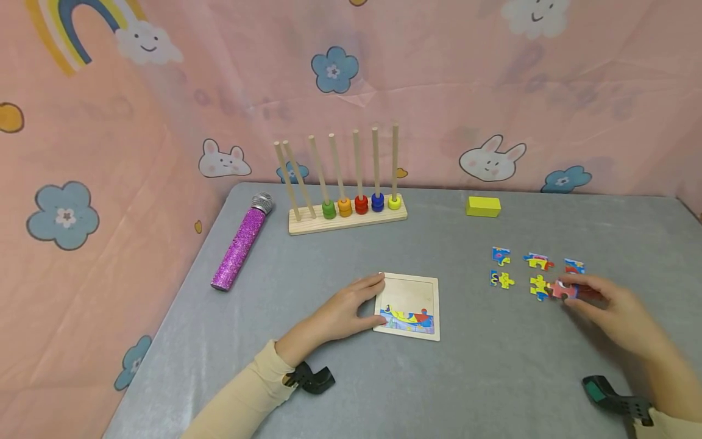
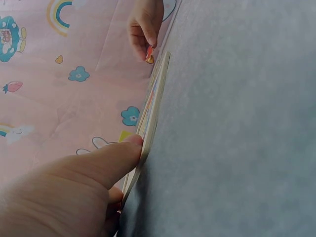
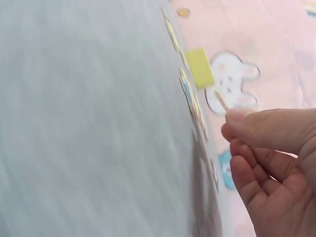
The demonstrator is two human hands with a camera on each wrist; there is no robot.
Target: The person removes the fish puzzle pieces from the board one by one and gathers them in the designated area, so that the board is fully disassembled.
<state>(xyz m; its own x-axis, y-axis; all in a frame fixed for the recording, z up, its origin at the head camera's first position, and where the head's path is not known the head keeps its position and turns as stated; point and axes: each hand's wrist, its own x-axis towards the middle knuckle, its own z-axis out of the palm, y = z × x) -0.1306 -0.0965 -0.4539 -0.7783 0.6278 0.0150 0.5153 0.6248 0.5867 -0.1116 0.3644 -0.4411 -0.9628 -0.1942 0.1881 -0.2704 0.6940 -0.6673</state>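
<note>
A square wooden puzzle board (image 1: 408, 289) lies on the table, its lower part filled with colourful pieces. My left hand (image 1: 342, 311) holds it by the left side, thumb near the lower left corner and fingers near the upper left. To the right, my right hand (image 1: 616, 311) pinches a red puzzle piece (image 1: 563, 290) between thumb and fingers. In the right wrist view that piece (image 3: 222, 101) shows edge-on above the table. Just beside it is a yellow and blue puzzle piece (image 1: 540, 286). Several more loose pieces, including one yellow piece (image 1: 503, 280), lie around there.
A wooden peg stand (image 1: 348, 223) with coloured rings stands at the back. A purple glitter microphone (image 1: 241, 247) lies at the left, and a yellow block (image 1: 483, 207) sits at the back right. A patterned pink cloth (image 1: 417, 73) hangs behind the grey table (image 1: 460, 390).
</note>
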